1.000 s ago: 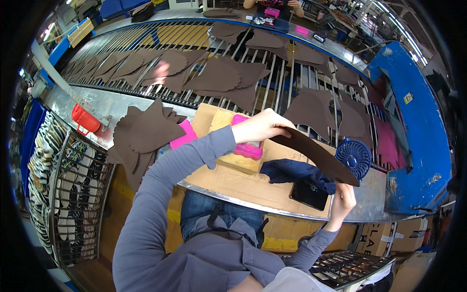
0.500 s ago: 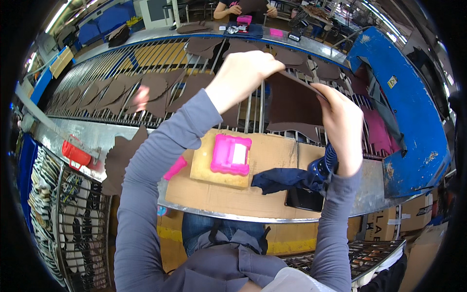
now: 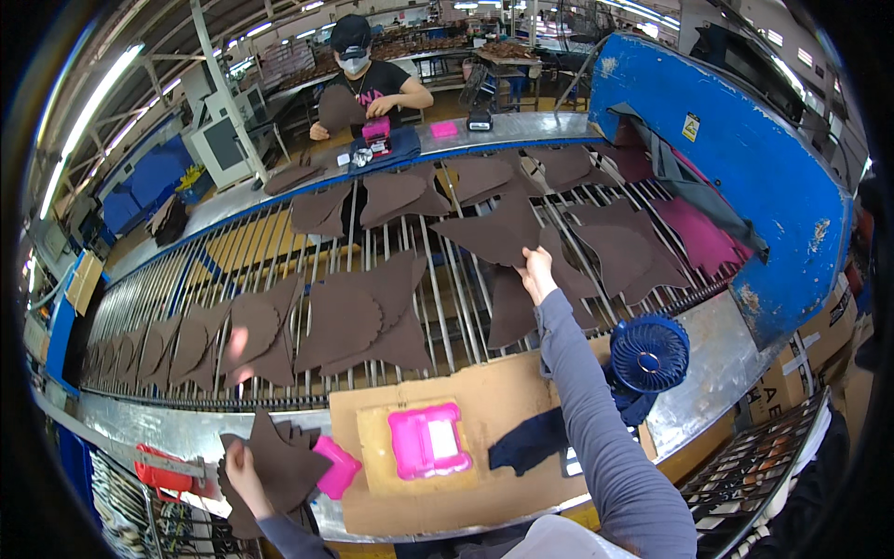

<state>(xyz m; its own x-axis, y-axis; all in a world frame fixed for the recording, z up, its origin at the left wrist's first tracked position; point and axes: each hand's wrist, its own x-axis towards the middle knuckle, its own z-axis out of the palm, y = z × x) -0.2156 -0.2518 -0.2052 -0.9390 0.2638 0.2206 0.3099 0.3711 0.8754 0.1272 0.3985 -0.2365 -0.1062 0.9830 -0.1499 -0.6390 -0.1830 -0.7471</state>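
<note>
My right hand (image 3: 536, 272) reaches out over the bar conveyor (image 3: 454, 307) and pinches the edge of a flat dark brown cut piece (image 3: 494, 231), which lies over other brown pieces there. At the lower left, my left hand (image 3: 244, 477) grips the edge of a brown piece in a stack of cut pieces (image 3: 284, 466) on the metal edge. Beside that stack lies a pink plastic piece (image 3: 337, 468). A pink scalloped block with a white label (image 3: 430, 442) rests on a yellowish board (image 3: 377, 456) on the cardboard (image 3: 507, 401).
A blue fan (image 3: 649, 354) stands right of the cardboard, by a dark cloth (image 3: 529, 443). The blue machine housing (image 3: 717, 158) rises at the right. Rows of brown pieces (image 3: 354, 321) lie along the conveyor. Across it, a masked co-worker (image 3: 372, 79) holds a brown piece.
My hands have parted: the right has gone out over the conveyor with a brown piece, the left down to the stack. The view has shifted, showing more of the co-worker.
</note>
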